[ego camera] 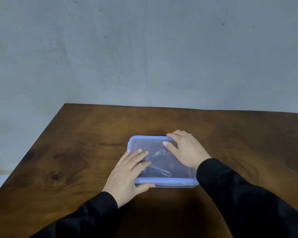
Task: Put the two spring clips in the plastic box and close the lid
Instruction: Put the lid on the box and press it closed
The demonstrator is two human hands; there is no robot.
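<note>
Head view: my two black sleeves [248, 200] enter from 6 o'clock over the brown wooden table [76, 152]. My left hand [127, 174] lies flat on the lid's near-left corner, at about 8 o'clock of the plastic box [172, 184], fingers spread and extended, thumb curled against the front rim; it grasps nothing. The lid [177, 167], clear with a blue border, sits on the box. Through it the two spring clips [159, 162] show as metal wire shapes inside, near the centre, crossing or touching. My right hand [186, 150] presses flat at 2 o'clock of the lid, fingers extended, covering the far-right corner. Beyond stands a grey wall [144, 48].
</note>
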